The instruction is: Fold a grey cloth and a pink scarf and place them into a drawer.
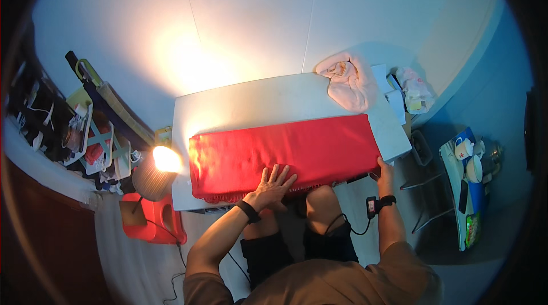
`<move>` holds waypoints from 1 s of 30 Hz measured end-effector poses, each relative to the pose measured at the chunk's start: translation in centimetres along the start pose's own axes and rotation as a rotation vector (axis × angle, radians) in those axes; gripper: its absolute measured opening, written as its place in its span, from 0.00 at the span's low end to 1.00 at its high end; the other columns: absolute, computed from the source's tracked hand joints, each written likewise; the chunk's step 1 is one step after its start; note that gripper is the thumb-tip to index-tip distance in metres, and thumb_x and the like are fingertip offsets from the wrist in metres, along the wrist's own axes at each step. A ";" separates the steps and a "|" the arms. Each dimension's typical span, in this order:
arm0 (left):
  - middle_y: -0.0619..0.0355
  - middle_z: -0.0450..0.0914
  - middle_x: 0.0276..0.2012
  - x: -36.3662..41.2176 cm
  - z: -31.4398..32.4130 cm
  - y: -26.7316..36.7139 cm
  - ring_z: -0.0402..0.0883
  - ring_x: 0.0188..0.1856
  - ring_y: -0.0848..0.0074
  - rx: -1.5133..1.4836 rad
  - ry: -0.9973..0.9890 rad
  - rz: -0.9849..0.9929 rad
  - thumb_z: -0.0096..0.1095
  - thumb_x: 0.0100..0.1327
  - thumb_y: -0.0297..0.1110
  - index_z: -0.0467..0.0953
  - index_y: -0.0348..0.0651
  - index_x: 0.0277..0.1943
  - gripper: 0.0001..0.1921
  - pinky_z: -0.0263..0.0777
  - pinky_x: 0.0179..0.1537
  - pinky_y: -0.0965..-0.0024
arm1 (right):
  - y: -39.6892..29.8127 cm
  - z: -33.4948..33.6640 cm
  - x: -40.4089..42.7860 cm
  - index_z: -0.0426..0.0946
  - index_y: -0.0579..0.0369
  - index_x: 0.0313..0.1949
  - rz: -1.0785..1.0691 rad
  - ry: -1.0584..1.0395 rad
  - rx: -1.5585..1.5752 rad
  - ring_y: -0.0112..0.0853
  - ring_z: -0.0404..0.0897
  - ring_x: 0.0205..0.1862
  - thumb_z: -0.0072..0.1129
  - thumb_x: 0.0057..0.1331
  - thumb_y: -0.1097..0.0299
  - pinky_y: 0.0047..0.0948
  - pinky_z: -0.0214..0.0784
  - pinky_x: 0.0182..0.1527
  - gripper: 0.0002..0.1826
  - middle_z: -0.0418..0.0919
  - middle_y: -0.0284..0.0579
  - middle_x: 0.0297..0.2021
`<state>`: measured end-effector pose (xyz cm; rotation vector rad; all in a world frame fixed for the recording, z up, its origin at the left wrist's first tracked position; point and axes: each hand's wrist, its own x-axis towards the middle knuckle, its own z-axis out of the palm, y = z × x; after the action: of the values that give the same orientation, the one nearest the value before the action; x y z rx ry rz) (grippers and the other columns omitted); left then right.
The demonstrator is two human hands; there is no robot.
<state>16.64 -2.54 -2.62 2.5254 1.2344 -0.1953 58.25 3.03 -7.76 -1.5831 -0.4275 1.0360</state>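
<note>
A folded red cloth [291, 142] with a fringe along its near edge, like a shawl or scarf, lies lengthwise across the white table [239, 95]. My left hand [274, 185] rests palm down on the cloth's near edge, fingers spread and holding nothing. At the near right corner, my right hand [385, 173] grips the cloth's edge, with some of its fingers hidden below. Soft wrinkles run over the left part of the cloth, under bright lamp light.
A lit lamp [155, 174] stands on a red plastic stool [165, 219] at the left. A pink plush cloth [349, 82] lies at the table's back right. Further right, a small folding table [450, 176] holds cups. Shelves and umbrellas [115, 101] line the left wall.
</note>
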 end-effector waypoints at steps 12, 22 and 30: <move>0.56 0.78 0.40 7.0 -7.0 -2.4 0.77 0.39 0.76 -1.156 0.117 0.017 0.58 0.62 0.45 0.73 0.35 0.53 0.23 0.73 0.42 0.74 | -2.4 2.8 -1.1 0.71 0.55 0.26 -0.375 -0.154 -0.031 0.22 0.72 0.29 0.60 0.51 0.81 0.21 0.64 0.33 0.07 0.74 0.32 0.27; 0.52 0.74 0.47 12.4 -6.7 -1.7 0.72 0.50 0.74 -1.911 -0.007 -0.173 0.62 0.59 0.51 0.65 0.35 0.59 0.33 0.71 0.46 0.66 | -2.4 16.1 -11.4 0.67 0.60 0.33 -1.068 -0.859 -0.632 0.42 0.77 0.40 0.60 0.53 0.77 0.32 0.71 0.40 0.10 0.76 0.55 0.42; 0.57 0.76 0.37 11.3 -3.8 -3.9 0.76 0.37 0.77 -1.293 0.425 0.003 0.67 0.53 0.30 0.67 0.34 0.56 0.28 0.71 0.33 0.75 | -2.5 18.4 -13.0 0.66 0.58 0.34 -0.986 -1.136 -0.734 0.50 0.76 0.35 0.57 0.57 0.73 0.41 0.71 0.35 0.09 0.74 0.54 0.31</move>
<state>20.47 9.47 -2.85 1.4204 0.9566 0.8912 37.11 5.23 0.11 -0.9027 -2.2871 0.8877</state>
